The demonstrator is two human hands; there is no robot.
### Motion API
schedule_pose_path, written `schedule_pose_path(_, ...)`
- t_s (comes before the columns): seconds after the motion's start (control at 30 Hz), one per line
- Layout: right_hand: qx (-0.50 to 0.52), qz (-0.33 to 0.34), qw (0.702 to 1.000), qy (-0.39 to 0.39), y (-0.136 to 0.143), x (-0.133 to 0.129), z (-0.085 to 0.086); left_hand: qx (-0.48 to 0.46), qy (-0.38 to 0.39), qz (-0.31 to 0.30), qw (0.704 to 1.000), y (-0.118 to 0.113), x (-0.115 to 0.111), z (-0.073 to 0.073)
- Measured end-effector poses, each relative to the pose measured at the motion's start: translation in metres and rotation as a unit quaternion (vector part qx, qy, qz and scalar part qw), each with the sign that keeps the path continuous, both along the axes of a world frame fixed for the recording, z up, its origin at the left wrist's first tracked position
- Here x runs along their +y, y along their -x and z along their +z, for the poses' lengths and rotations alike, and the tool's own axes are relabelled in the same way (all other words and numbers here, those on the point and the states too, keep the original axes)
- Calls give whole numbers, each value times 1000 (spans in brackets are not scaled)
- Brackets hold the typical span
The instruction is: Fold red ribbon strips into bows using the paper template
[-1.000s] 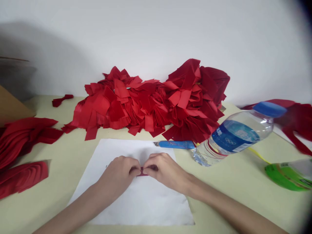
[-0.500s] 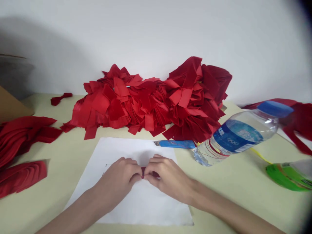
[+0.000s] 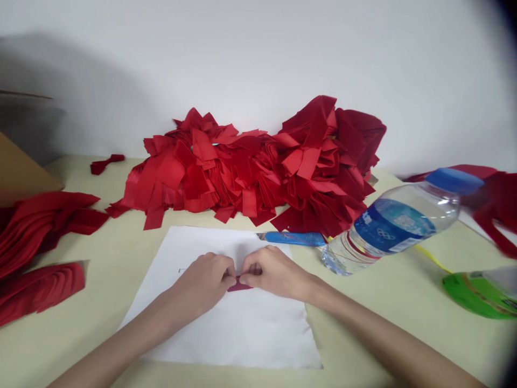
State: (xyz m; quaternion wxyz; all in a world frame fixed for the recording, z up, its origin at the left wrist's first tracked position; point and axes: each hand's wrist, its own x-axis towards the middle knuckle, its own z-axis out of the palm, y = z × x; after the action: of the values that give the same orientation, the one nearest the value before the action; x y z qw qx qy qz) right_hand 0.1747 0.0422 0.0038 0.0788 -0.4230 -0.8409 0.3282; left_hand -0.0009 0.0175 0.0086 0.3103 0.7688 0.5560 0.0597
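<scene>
Both my left hand and my right hand pinch a small dark red fabric piece between thumb and fingers, with the fingertips nearly touching. The piece lies low over a white paper sheet, and its lower edge shows beneath the fingers. How it is folded under the fingertips is hidden. A blue utility knife lies across the sheet's upper right edge, beyond my right hand.
A big heap of red fabric strips stands against the wall. More red stacks lie at left. At right are a water bottle, a green roll and dark red fabric.
Both hands have risen slightly and changed their grip, and more of the red piece now shows below the fingertips. The paper has shifted a little and the view has moved slightly.
</scene>
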Motion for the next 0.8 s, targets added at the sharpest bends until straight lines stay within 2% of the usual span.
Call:
schedule_pose_path(0.17,-18,-8,999,27,2,6,0,5,19,12,1000,-2,6,2)
schedule_pose_path(0.3,-52,4,997,57,6,12,5,24,43,25,998,-5,10,8)
schedule_pose_path(0.47,-119,34,990,70,18,27,15,40,116,6,992,-7,32,11)
schedule_pose_path(0.57,-153,61,984,71,24,38,18,44,131,-6,990,-7,43,9)
schedule_pose_path(0.67,-153,97,981,70,22,42,17,34,116,-14,993,-4,39,8)
schedule_pose_path(0.8,-105,117,987,19,8,27,14,6,42,-15,999,0,15,6)
